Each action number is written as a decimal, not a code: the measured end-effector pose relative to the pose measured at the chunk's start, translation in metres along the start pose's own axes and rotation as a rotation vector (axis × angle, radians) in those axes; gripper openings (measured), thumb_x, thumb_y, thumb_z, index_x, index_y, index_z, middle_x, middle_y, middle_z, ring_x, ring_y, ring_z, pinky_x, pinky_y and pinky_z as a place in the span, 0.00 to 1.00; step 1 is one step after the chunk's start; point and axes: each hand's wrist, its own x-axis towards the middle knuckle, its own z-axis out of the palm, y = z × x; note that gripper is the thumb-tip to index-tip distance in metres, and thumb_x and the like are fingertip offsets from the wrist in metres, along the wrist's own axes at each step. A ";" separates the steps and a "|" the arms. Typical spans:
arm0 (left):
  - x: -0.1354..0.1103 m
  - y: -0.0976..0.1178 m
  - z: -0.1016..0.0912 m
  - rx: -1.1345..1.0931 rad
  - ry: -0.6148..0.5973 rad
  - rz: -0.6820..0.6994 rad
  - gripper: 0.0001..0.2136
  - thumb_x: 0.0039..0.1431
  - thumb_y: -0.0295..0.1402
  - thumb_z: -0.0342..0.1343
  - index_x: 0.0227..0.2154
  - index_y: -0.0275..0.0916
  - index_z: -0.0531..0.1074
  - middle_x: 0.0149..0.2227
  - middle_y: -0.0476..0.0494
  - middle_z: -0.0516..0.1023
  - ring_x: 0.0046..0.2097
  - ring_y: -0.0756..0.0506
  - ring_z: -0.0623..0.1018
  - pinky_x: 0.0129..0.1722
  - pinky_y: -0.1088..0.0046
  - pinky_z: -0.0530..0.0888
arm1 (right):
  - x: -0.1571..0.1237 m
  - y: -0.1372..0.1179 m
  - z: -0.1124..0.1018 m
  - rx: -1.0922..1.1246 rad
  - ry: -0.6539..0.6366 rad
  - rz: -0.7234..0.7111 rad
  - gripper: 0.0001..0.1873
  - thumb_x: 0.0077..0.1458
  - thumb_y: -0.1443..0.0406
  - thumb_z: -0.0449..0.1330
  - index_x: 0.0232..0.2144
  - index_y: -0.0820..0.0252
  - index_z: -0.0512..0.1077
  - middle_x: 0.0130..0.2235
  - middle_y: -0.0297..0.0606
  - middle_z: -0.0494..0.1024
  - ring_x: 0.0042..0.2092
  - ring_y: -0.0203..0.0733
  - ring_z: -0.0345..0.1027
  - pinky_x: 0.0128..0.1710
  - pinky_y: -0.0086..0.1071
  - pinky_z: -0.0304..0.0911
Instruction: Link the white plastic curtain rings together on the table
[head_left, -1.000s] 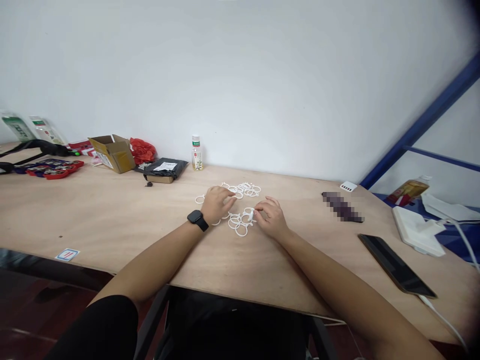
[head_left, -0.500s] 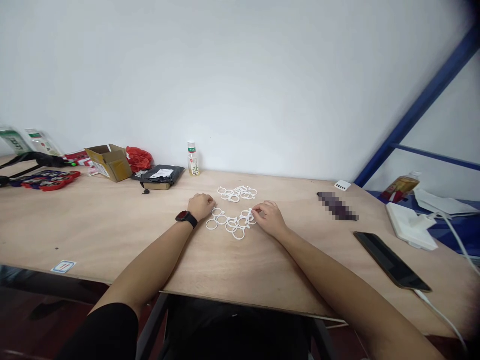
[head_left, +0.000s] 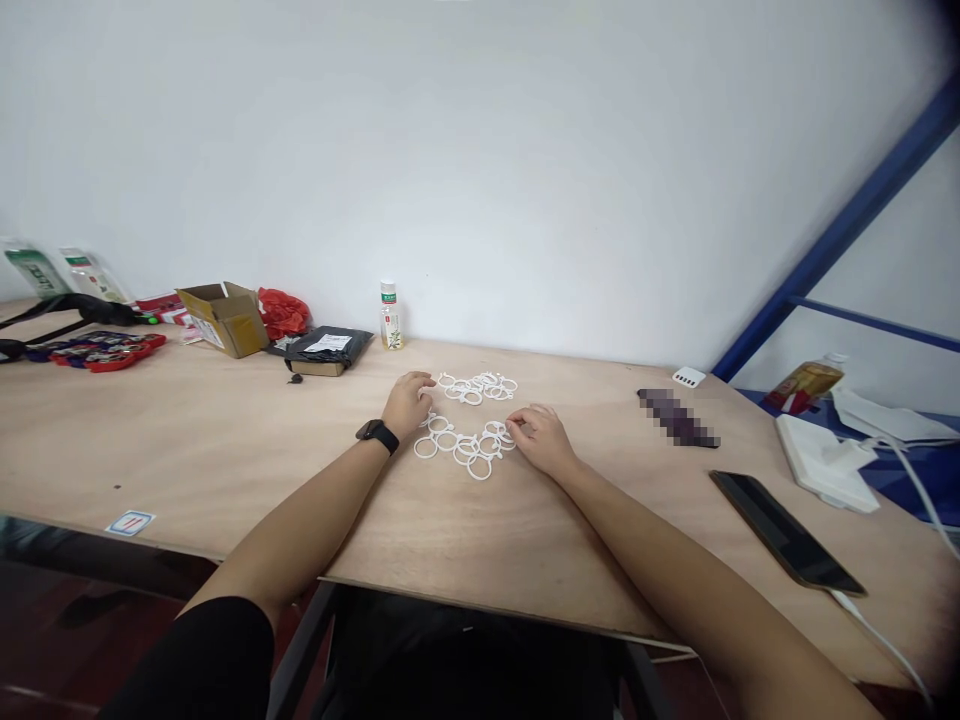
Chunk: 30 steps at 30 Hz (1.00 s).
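Note:
Several white plastic rings with small eyelets, like curtain rings, lie in two groups on the wooden table. The nearer group forms a loose chain-like curve between my hands; the farther group is a tighter pile behind it. My left hand, with a dark watch on its wrist, rests at the left end of the nearer rings, thumb and fingers apart. At the right end, my right hand has thumb and forefinger pinched at the edge of a white ring. The fingertips partly cover it.
Behind the rings stands a bottle by the wall. A black parcel, an open cardboard box and a red bag lie left. A phone, a white power adapter and cables are right.
My left hand has shifted slightly away from me, its fingers spreading apart. My right hand stays at the right end of the nearer rings. The whole view has shifted a little.

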 end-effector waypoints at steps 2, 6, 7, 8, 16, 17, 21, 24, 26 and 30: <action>-0.004 0.012 0.000 -0.100 0.041 0.061 0.14 0.48 0.19 0.47 0.32 0.38 0.75 0.46 0.43 0.77 0.49 0.43 0.75 0.55 0.61 0.71 | 0.000 -0.003 0.000 0.026 0.022 -0.014 0.05 0.56 0.66 0.58 0.31 0.56 0.74 0.30 0.36 0.79 0.36 0.45 0.71 0.44 0.40 0.61; -0.023 0.053 0.003 -0.253 0.002 0.300 0.15 0.50 0.18 0.46 0.33 0.39 0.74 0.44 0.43 0.77 0.49 0.45 0.74 0.52 0.61 0.72 | -0.002 -0.010 0.000 0.070 0.044 -0.058 0.10 0.59 0.64 0.56 0.42 0.55 0.73 0.33 0.38 0.79 0.39 0.46 0.71 0.46 0.42 0.62; -0.029 0.063 0.004 -0.276 -0.043 0.382 0.15 0.50 0.17 0.46 0.34 0.39 0.74 0.43 0.43 0.77 0.48 0.45 0.74 0.50 0.62 0.72 | -0.002 -0.012 0.000 0.079 0.033 -0.078 0.12 0.59 0.64 0.55 0.45 0.55 0.72 0.35 0.38 0.79 0.40 0.46 0.71 0.46 0.42 0.62; -0.034 0.073 0.005 -0.295 -0.115 0.477 0.15 0.52 0.17 0.46 0.34 0.39 0.74 0.42 0.43 0.77 0.46 0.46 0.74 0.49 0.64 0.72 | -0.003 -0.013 0.000 0.089 0.015 -0.105 0.14 0.60 0.65 0.55 0.47 0.55 0.71 0.36 0.39 0.79 0.41 0.46 0.71 0.46 0.42 0.62; -0.046 0.095 0.008 -0.358 -0.241 0.639 0.13 0.54 0.17 0.46 0.28 0.38 0.71 0.41 0.41 0.76 0.46 0.46 0.74 0.48 0.66 0.72 | -0.003 -0.015 0.000 0.097 -0.087 -0.286 0.08 0.62 0.66 0.53 0.38 0.57 0.73 0.31 0.38 0.76 0.35 0.43 0.67 0.40 0.38 0.60; -0.046 0.095 0.007 -0.377 -0.239 0.619 0.13 0.53 0.16 0.45 0.27 0.38 0.71 0.42 0.41 0.75 0.46 0.47 0.74 0.48 0.67 0.72 | -0.003 -0.015 0.000 0.091 -0.076 -0.289 0.09 0.63 0.65 0.53 0.36 0.57 0.73 0.30 0.37 0.76 0.35 0.42 0.67 0.40 0.38 0.60; -0.047 0.096 0.006 -0.430 -0.237 0.536 0.12 0.56 0.17 0.45 0.26 0.37 0.70 0.45 0.41 0.72 0.46 0.48 0.74 0.47 0.68 0.74 | -0.003 -0.016 -0.001 0.075 -0.069 -0.261 0.12 0.64 0.62 0.51 0.34 0.56 0.74 0.30 0.38 0.76 0.36 0.42 0.68 0.42 0.38 0.61; -0.049 0.097 0.007 -0.431 -0.195 0.486 0.11 0.57 0.18 0.46 0.26 0.37 0.70 0.46 0.40 0.70 0.46 0.48 0.74 0.47 0.67 0.74 | -0.004 -0.018 -0.002 0.078 -0.069 -0.236 0.12 0.64 0.60 0.52 0.35 0.54 0.75 0.31 0.38 0.77 0.37 0.43 0.69 0.45 0.40 0.61; -0.050 0.098 0.008 -0.429 -0.152 0.457 0.11 0.57 0.19 0.47 0.26 0.37 0.69 0.48 0.40 0.70 0.47 0.47 0.74 0.48 0.65 0.74 | -0.005 -0.021 -0.001 0.077 -0.059 -0.228 0.12 0.63 0.60 0.52 0.36 0.54 0.75 0.30 0.38 0.78 0.36 0.43 0.69 0.46 0.41 0.61; -0.050 0.098 0.006 -0.422 -0.135 0.442 0.11 0.57 0.18 0.45 0.26 0.37 0.69 0.49 0.40 0.68 0.46 0.48 0.74 0.49 0.65 0.74 | -0.006 -0.025 0.001 0.076 -0.048 -0.246 0.12 0.63 0.61 0.52 0.35 0.54 0.75 0.31 0.37 0.78 0.36 0.42 0.69 0.47 0.41 0.61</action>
